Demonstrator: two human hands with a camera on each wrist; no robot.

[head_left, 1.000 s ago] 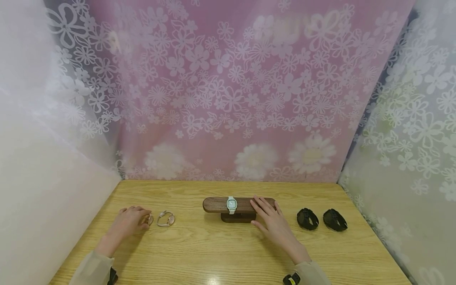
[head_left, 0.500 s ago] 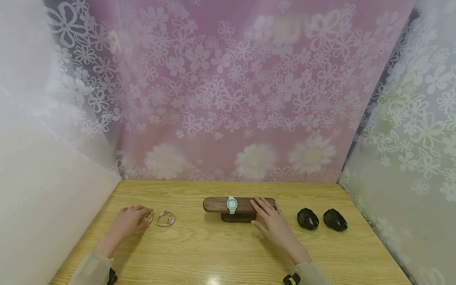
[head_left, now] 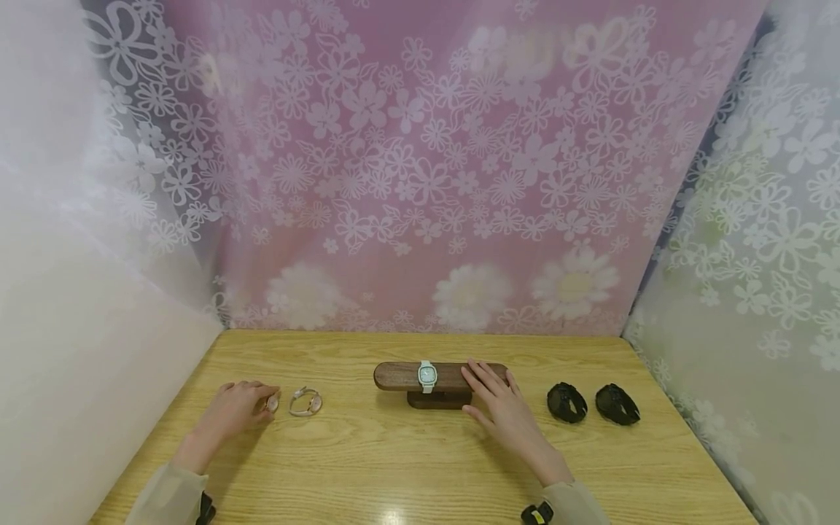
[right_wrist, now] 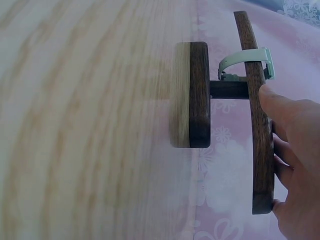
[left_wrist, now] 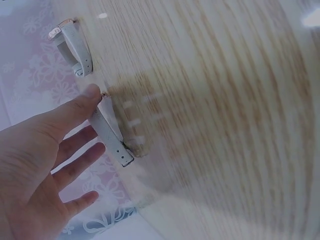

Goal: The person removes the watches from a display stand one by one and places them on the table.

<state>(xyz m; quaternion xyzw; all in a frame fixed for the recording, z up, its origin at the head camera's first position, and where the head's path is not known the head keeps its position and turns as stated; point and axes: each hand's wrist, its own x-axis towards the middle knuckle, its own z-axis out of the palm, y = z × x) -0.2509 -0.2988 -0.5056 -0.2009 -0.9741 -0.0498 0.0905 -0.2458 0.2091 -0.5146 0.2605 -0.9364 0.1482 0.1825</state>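
Fingers: left hand (head_left: pixel 238 407), thumb and forefinger pinching a watch, the other fingers spread clear of it; right hand (head_left: pixel 504 414), fingers laid straight and splayed over the right end of a bar, thumb at its near side.
Backdrop: pink cloth (head_left: pixel 420 146) with white flowers, behind the table.
Tabletop: pale wood grain (head_left: pixel 394 459), beneath all pieces.
Stand: dark wooden T-shape (head_left: pixel 397 375), upright, under the right fingers.
Black pieces: a nearer loop (head_left: pixel 566 404) and a farther loop (head_left: pixel 617 405), to the right of the right hand; details too dark to tell.
Mounted watch: mint (head_left: pixel 427 375), strapped round the bar, just left of the right fingertips.
Loose watch: pale strap (head_left: pixel 302 413), on the wood, just right of the left fingers.
Pinched watch: pale strap (left_wrist: pixel 107 135), upper end at the thumb tip, punched strap end angled down; whether it touches wood, unclear.
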